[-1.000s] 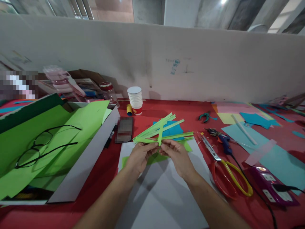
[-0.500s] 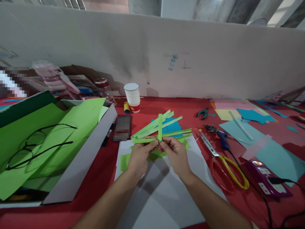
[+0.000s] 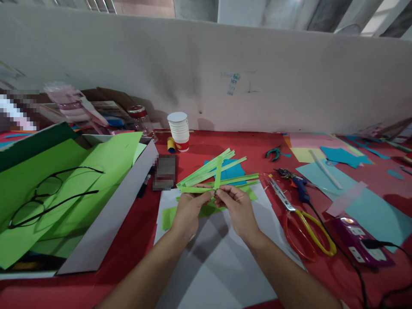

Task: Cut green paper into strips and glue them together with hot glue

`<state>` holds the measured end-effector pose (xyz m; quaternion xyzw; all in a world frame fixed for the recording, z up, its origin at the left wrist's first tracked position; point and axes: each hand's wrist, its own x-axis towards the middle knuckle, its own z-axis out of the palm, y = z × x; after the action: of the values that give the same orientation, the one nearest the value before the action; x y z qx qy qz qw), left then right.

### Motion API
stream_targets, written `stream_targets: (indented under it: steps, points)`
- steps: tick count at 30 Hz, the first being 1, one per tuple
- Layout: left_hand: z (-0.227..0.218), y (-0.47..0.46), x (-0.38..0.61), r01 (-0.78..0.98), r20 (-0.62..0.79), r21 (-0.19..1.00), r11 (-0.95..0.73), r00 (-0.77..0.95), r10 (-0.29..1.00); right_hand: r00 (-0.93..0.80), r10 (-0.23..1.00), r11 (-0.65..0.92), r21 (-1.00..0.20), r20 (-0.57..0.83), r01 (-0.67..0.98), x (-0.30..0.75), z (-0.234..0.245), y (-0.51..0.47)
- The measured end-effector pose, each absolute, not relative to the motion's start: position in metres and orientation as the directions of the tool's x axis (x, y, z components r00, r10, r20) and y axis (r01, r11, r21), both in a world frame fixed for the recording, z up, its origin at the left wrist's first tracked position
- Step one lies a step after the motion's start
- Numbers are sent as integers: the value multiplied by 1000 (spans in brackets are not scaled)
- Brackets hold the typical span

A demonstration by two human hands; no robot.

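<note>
Pinching an L-shaped green strip (image 3: 218,174) over a white sheet (image 3: 222,266) near its far edge, left hand (image 3: 189,210) and right hand (image 3: 236,208) both gripping its corner, scissors (image 3: 290,208) beside the sheet's right edge, loose green strips (image 3: 193,176) beyond, paper cups (image 3: 179,128) near the worktop's (image 3: 135,223) far edge

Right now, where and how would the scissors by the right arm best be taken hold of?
The scissors look best gripped by their looped handles, from the near side, with the right hand once free of the green strip: the loops face the person and the blades point away.
</note>
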<state>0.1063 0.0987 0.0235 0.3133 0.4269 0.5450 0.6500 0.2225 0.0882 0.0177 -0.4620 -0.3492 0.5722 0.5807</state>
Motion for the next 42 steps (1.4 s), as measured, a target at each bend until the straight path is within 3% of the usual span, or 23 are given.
stream_targets:
  steps: [6, 10, 14, 31, 42]
  points:
    - [21, 102, 99, -476, -262, 828, 297, 141, 955, 83, 979, -135, -893, -188, -430, 225, 23, 90]
    - [17, 104, 99, -549, -349, 729, 408, 214, 912, 51, 965, -198, -842, -257, -502, 229, 27, 92]
    - [18, 104, 101, -567, -412, 689, 452, 206, 887, 11, 976, -190, -870, -219, -455, 230, 27, 91]
    - [21, 104, 99, -484, -312, 796, 364, 187, 932, 84, 990, -83, -945, -115, -316, 226, 27, 86]
    - [20, 107, 98, -493, -260, 824, 278, 107, 960, 22, 999, -40, -976, -46, -214, 229, 19, 87]
